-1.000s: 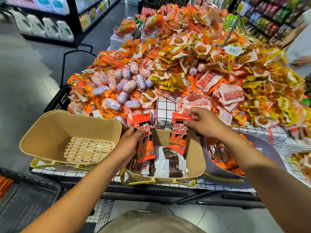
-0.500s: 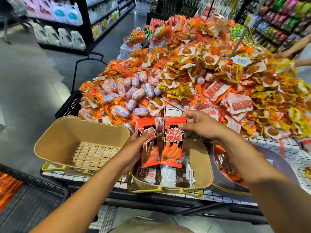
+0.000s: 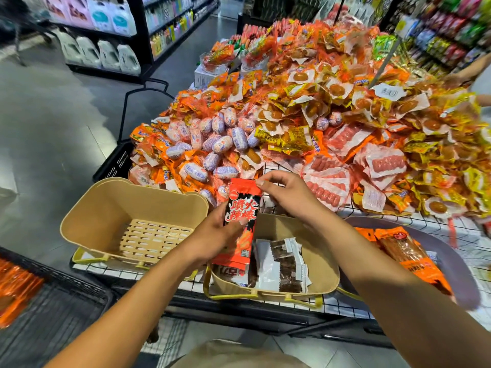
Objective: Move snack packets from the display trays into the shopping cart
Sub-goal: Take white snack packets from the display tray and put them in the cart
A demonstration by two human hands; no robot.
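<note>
Supermarket aisle and wire-grid display table [image 3: 393,219] heaped with wrapped snacks [image 3: 305,102]: one packet is held above the trays.
At lower left the dark mesh shopping cart [image 3: 61,309] is seen, then an empty beige plastic tray [image 3: 106,208]. The left hand [image 3: 212,235] is curled round a tall red-and-black foil snack packet [image 3: 240,208], whose top corner is pinched by the right hand [image 3: 287,195], above a second beige tray [image 3: 321,261] of white packets [image 3: 276,264]. The packet is best gripped firmly by the left hand, released by the right, and swung low over the empty tray into the cart.
</note>
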